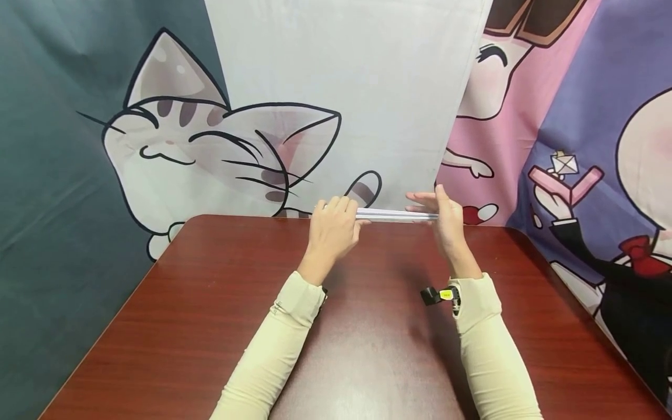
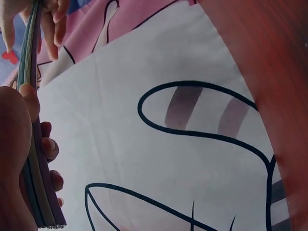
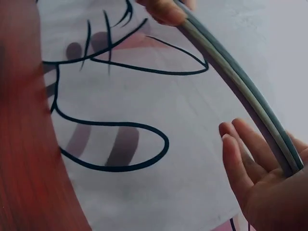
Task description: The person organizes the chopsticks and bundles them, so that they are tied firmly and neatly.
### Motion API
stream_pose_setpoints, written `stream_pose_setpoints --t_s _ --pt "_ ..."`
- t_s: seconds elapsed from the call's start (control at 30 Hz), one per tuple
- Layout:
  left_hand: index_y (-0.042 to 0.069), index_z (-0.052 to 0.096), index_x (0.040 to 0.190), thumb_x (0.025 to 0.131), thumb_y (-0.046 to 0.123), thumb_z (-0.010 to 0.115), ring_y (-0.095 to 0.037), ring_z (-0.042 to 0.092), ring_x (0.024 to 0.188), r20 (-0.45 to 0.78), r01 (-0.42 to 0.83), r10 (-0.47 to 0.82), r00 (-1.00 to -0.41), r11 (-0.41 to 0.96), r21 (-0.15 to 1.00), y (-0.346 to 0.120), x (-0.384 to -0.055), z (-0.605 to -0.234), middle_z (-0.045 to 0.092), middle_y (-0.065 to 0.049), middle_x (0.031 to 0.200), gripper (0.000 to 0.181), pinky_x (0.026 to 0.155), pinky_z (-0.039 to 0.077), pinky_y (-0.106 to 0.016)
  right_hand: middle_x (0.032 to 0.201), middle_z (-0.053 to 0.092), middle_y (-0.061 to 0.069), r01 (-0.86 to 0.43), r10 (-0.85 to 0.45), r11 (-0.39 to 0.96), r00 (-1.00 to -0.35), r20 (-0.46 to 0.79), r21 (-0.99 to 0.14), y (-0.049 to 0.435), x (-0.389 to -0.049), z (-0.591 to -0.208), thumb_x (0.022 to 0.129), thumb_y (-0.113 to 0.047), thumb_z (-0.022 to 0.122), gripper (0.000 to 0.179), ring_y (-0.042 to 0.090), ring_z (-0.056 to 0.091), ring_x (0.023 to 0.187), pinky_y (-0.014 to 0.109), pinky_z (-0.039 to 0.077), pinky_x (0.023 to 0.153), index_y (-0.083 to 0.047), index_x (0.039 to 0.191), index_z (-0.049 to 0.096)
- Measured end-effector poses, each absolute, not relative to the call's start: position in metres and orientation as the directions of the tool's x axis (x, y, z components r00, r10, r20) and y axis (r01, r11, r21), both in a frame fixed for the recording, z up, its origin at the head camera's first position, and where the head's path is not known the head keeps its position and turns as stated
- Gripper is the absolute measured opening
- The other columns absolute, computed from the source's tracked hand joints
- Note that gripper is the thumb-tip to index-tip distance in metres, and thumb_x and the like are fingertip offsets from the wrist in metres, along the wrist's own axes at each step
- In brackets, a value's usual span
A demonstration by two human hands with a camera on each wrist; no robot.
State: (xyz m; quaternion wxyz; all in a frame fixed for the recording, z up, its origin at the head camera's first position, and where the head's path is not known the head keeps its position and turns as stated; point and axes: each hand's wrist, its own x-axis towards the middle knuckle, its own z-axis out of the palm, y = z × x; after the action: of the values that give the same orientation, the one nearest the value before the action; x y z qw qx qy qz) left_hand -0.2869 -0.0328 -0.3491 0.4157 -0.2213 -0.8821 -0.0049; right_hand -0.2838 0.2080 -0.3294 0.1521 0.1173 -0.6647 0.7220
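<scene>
A thin stack of flat layers (image 1: 394, 215) is held up edge-on above the far side of the table. Its exact kind cannot be told; in the wrist views its edges look purple, pale green and teal. My left hand (image 1: 332, 226) grips the left end, thumb on one face and fingers curled round the other, as the left wrist view shows. At the opposite end the stack (image 3: 250, 96) meets the palm of my right hand (image 1: 450, 224), whose fingers are extended and do not wrap it. The stack bows slightly in the right wrist view.
Below the hands lies a dark red wooden table (image 1: 210, 321). Behind its far edge hangs a cloth backdrop (image 1: 346, 70) with a cartoon cat and figures. A small black camera (image 1: 431, 296) sticks out from the right wrist.
</scene>
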Motion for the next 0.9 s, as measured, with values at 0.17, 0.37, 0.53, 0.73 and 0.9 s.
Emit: stream_pose_setpoints --t_s 0.17,0.37,0.53,0.73,0.9 --pt "0.012 0.057 0.085 0.092 0.045 0.057 -0.021 0.056 0.08 0.728 0.405 0.392 -0.562 0.898 -0.171 -0.0319 -0.2865 -0.3474 0.056 -0.002 0.079 0.034 0.072 0.04 -0.036 0.11 0.074 0.009 -0.434 0.072 -0.154 -0.901 0.428 -0.888 0.2091 -0.2842 -0.3293 0.106 -0.043 0.036 0.064 0.026 0.074 0.091 0.039 0.049 0.093 0.014 0.12 0.061" --pt "0.013 0.057 0.088 0.092 0.049 0.057 -0.02 0.056 0.081 0.711 0.394 0.397 -0.58 0.901 -0.182 -0.0328 -0.2864 -0.3483 0.056 -0.001 0.081 0.036 0.073 0.041 -0.036 0.125 0.068 0.01 -0.399 0.032 -0.199 -0.916 0.401 -0.895 0.2109 -0.283 -0.33 0.106 -0.048 0.026 0.062 0.023 0.071 0.101 0.051 0.034 0.106 -0.002 0.127 0.062" --pt "0.013 0.057 0.089 0.093 0.049 0.055 -0.02 0.056 0.082 0.694 0.39 0.413 -0.589 0.898 -0.203 -0.0312 -0.2861 -0.3494 0.056 0.0 0.082 0.037 0.073 0.041 -0.035 0.133 0.062 0.013 -0.42 0.023 -0.192 -0.906 0.424 -0.887 0.2119 -0.2832 -0.3322 0.105 -0.052 0.026 0.057 0.016 0.068 0.104 0.031 0.049 0.087 -0.014 0.132 0.059" --pt "0.013 0.056 0.088 0.092 0.049 0.055 -0.02 0.056 0.08 0.693 0.396 0.409 -0.593 0.898 -0.192 -0.031 -0.2854 -0.3494 0.056 0.0 0.081 0.035 0.071 0.04 -0.034 0.13 0.064 0.012 -0.44 0.037 -0.197 -0.896 0.442 -0.876 0.214 -0.2825 -0.3314 0.105 -0.05 0.027 0.054 0.02 0.068 0.106 0.031 0.05 0.084 -0.015 0.128 0.062" --pt "0.013 0.057 0.089 0.092 0.05 0.056 -0.019 0.056 0.081 0.699 0.4 0.415 -0.582 0.895 -0.198 -0.0295 -0.2854 -0.3496 0.056 0.0 0.082 0.037 0.072 0.04 -0.034 0.125 0.068 0.012 -0.447 0.053 -0.224 -0.893 0.448 -0.866 0.2135 -0.2827 -0.3329 0.106 -0.047 0.03 0.053 0.02 0.07 0.102 0.031 0.052 0.083 -0.013 0.122 0.067"
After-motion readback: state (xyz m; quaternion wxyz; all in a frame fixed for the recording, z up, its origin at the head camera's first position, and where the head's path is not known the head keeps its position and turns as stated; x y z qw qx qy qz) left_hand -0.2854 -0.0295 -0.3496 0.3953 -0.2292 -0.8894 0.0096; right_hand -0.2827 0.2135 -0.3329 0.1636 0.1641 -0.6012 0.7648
